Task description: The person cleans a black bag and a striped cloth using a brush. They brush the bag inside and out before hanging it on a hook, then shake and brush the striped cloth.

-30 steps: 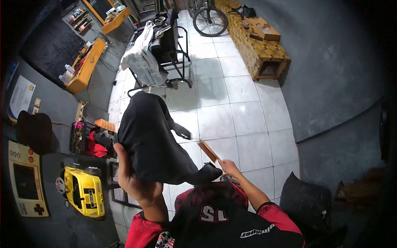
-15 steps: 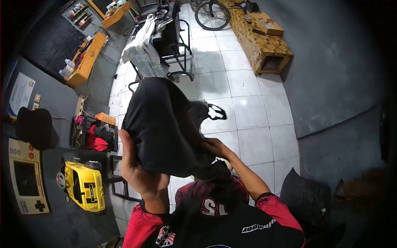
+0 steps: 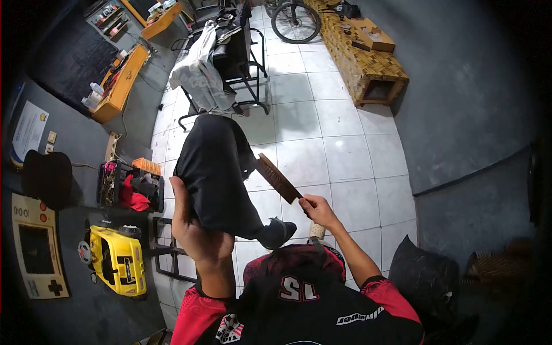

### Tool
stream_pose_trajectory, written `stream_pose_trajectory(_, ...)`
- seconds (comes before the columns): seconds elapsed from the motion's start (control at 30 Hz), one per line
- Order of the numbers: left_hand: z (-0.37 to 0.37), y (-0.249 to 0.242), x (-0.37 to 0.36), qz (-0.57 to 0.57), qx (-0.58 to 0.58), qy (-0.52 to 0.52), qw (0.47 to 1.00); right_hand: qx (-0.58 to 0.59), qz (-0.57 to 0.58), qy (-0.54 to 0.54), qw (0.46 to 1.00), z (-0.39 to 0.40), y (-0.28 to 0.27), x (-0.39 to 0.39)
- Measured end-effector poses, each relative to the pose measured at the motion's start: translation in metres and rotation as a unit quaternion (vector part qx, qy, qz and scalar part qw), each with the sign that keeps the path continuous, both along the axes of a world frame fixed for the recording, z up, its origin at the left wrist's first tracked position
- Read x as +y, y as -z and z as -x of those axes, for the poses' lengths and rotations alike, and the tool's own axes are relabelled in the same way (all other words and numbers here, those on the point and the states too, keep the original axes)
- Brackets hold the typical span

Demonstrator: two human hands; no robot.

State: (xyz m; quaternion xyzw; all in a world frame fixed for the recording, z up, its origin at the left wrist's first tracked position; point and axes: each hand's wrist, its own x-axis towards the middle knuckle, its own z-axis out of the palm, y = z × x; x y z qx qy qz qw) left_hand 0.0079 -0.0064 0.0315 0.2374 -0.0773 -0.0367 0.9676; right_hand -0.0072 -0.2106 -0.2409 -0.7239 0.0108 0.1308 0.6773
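Observation:
My left hand (image 3: 201, 233) supports a folded black cloth item (image 3: 215, 175) from its left and lower side. The thumb stands up along the edge, and the fingers are hidden behind the fabric. A narrower dark end (image 3: 277, 231) of the cloth hangs toward my body. To the right, my right hand (image 3: 319, 210) is closed around the handle end of a long brown wooden brush (image 3: 279, 179). The brush slants up to the left, its far tip close beside the right edge of the cloth.
A black metal-framed chair (image 3: 230, 63) with a pale cloth (image 3: 198, 72) stands ahead. Right of it is a woven-pattern bench (image 3: 365, 63) holding an open cardboard box (image 3: 374, 37). A yellow toy car (image 3: 118, 259) and a black crate (image 3: 109, 192) are at the left; a dark bag (image 3: 422, 270) lies right.
My right hand has come out from beside the cloth toward the right, and the brush now shows in it. The cloth hangs narrower; the loop-shaped piece at its right is out of sight.

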Motion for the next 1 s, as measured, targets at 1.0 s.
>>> stream_pose_trajectory(1.0, 0.007, 0.011, -0.008, -0.152, 0.002, -0.036, 0.988, -0.076, -0.261, -0.137, 0.952, -0.012, -0.082, 0.032)
